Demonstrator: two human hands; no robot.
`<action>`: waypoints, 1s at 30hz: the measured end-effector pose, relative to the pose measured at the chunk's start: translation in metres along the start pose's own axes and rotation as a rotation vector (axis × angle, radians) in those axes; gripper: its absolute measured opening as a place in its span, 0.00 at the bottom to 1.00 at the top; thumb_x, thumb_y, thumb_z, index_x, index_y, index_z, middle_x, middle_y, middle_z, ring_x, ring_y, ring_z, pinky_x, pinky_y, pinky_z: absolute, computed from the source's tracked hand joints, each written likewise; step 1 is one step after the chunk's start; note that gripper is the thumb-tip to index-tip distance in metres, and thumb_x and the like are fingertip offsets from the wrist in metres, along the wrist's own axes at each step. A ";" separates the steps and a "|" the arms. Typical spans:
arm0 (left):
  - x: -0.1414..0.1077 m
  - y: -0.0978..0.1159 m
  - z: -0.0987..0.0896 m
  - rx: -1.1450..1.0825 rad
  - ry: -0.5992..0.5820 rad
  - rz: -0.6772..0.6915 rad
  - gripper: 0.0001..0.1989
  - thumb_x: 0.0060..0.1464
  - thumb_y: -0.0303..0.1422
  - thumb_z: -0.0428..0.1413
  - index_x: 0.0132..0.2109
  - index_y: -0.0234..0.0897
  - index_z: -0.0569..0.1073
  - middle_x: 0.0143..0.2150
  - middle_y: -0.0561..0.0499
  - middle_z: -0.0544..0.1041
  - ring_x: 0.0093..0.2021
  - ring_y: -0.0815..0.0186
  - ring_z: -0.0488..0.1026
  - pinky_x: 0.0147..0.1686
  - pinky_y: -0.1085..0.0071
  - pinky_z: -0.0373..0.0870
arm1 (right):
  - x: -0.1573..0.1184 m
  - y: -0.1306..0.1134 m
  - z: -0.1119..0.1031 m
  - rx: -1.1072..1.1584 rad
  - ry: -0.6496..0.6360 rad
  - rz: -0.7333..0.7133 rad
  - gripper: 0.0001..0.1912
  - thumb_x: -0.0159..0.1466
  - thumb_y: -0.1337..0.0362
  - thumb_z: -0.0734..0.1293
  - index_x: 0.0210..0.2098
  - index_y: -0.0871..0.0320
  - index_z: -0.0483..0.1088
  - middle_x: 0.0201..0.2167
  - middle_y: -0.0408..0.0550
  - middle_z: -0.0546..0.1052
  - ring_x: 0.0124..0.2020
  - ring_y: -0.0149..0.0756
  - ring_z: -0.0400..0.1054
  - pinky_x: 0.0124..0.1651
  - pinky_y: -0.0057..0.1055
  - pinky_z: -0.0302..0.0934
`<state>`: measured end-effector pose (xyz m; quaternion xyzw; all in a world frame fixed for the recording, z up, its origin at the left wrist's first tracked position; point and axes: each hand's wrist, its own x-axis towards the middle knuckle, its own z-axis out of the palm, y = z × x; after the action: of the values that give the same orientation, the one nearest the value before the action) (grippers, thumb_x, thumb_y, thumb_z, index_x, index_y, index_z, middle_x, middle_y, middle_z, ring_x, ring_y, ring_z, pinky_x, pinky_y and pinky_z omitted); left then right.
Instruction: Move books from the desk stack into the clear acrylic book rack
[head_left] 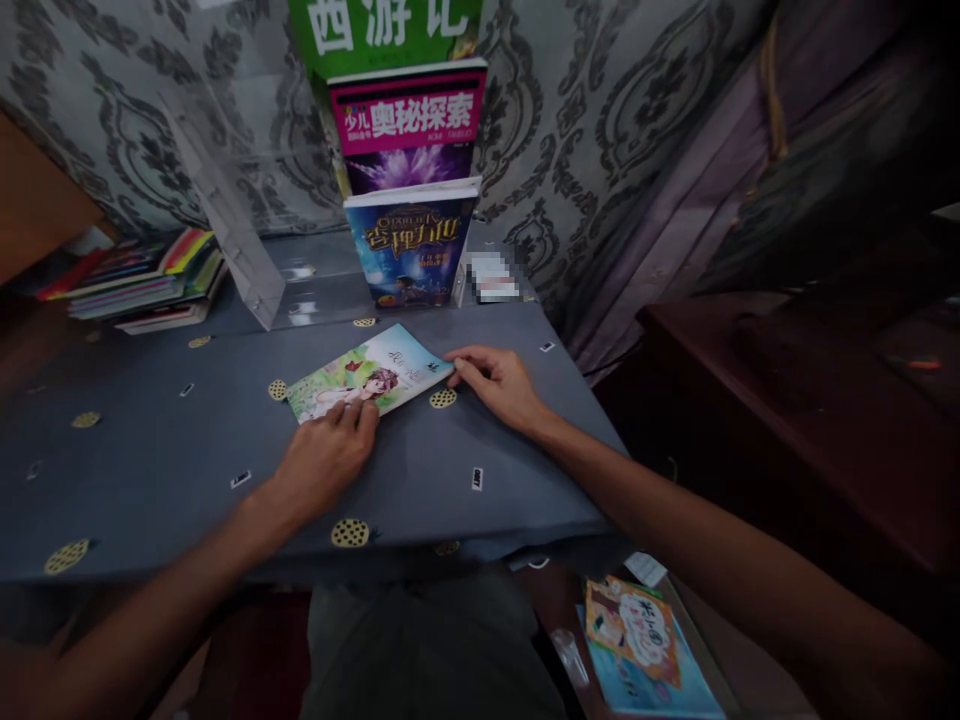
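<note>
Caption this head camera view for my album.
Left hand and right hand touch an illustrated book on a patterned tablecloth, before upright books.

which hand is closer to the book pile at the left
Left. The left hand, on the flat book, is in front and right of the pile; the right hand, at that book's corner, is farther right.

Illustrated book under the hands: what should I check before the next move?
1. Illustrated book cover up: ok.
2. Left hand on its near edge: ok.
3. Right hand at its right corner, thumb and finger together: ok.
4. Inside pages undamaged: cannot tell.
5. Blue book upright in the clear stand: ok, leaning back slightly.
6. Nothing lying below the table: not ok, a blue-and-orange book is there.
</note>
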<state>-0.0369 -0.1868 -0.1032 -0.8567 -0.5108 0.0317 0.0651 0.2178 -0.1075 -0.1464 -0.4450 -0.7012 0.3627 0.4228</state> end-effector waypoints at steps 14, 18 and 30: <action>0.021 0.012 -0.024 -0.247 0.002 -0.028 0.10 0.66 0.30 0.44 0.40 0.38 0.70 0.31 0.46 0.78 0.32 0.56 0.78 0.31 0.64 0.69 | -0.002 0.001 0.007 0.609 -0.155 0.206 0.30 0.65 0.54 0.71 0.62 0.54 0.62 0.42 0.50 0.81 0.42 0.41 0.80 0.44 0.40 0.78; 0.023 0.004 -0.020 -0.365 0.007 -0.013 0.11 0.68 0.34 0.45 0.41 0.39 0.70 0.33 0.48 0.79 0.32 0.59 0.77 0.32 0.66 0.68 | -0.002 0.001 0.008 0.641 -0.112 0.260 0.31 0.65 0.57 0.71 0.64 0.57 0.61 0.40 0.52 0.82 0.42 0.42 0.80 0.43 0.40 0.79; 0.066 -0.063 0.005 -0.568 0.100 -0.332 0.24 0.61 0.44 0.51 0.58 0.34 0.70 0.43 0.43 0.79 0.45 0.52 0.75 0.44 0.60 0.69 | 0.008 -0.016 0.040 0.786 0.061 0.447 0.21 0.53 0.66 0.79 0.43 0.57 0.72 0.39 0.48 0.84 0.39 0.39 0.79 0.42 0.35 0.77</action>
<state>-0.0609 -0.0991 -0.0980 -0.7461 -0.6282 -0.1650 -0.1469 0.1737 -0.1110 -0.1451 -0.4017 -0.3842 0.6706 0.4912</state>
